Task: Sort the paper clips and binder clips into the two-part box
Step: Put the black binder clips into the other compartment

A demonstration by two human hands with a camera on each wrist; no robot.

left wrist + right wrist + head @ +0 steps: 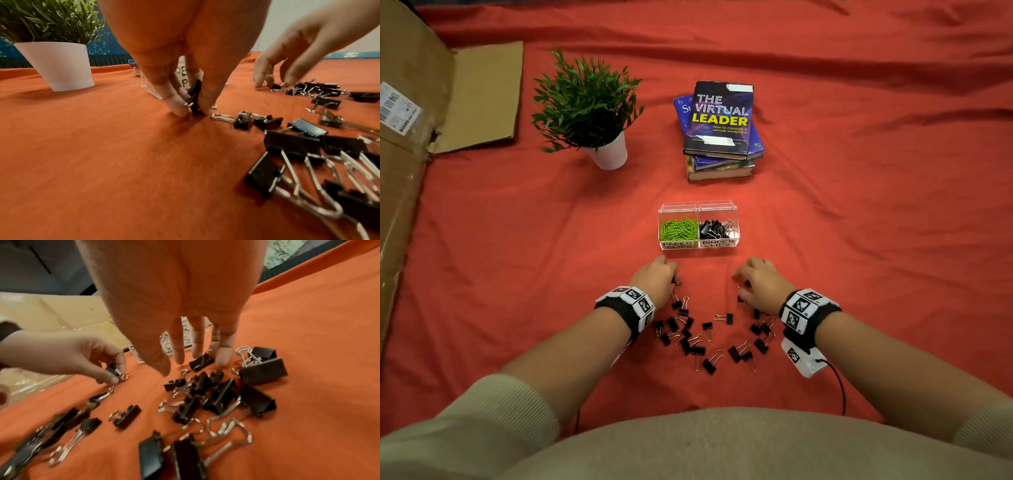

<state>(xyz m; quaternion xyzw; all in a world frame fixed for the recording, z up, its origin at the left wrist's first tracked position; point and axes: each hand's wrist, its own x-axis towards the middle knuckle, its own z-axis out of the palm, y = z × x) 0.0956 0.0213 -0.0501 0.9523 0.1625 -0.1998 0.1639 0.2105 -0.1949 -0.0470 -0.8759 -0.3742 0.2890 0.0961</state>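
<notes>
Beige ribbed sleeves (493, 411) fill the bottom of the head view, forearms running up to marker-covered wrist bands. Left hand (654, 277) pinches one small black binder clip (194, 99) between thumb and fingertips, clip on edge against the cloth, centre of the left-wrist view. Right hand (760, 282) is spread, fingers straight and pointing down over the right-hand cluster; one fingertip (223, 358) seems to touch down beside a clip, nothing gripped.

Loose binder clips (702, 337) lie scattered in lower centre, between and below the hands. No loose paper clips visible.

Two-part box (698, 205) sits just above the hands, centre frame: green paper clips (678, 229) in its left compartment, labelled PAPER CLIPS, black clips in the right, labelled BINDER CLIPS.

Step in hand, by my reading: lift the pinched clip and carry it to the right compartment. Best gripped on the black body, not the wire handles, which swing. Handles of neighbouring clips overlap, so lift straight up to avoid dragging a tangle.

Clips: folded black sheet metal, wedge-shaped, with looped silver wire handles. Box: clear hard plastic. Red-orange cloth (876, 205), soft, creased. Upper frame: book stack (720, 130), plant in white pot (610, 154), cardboard (410, 137) at left.
</notes>
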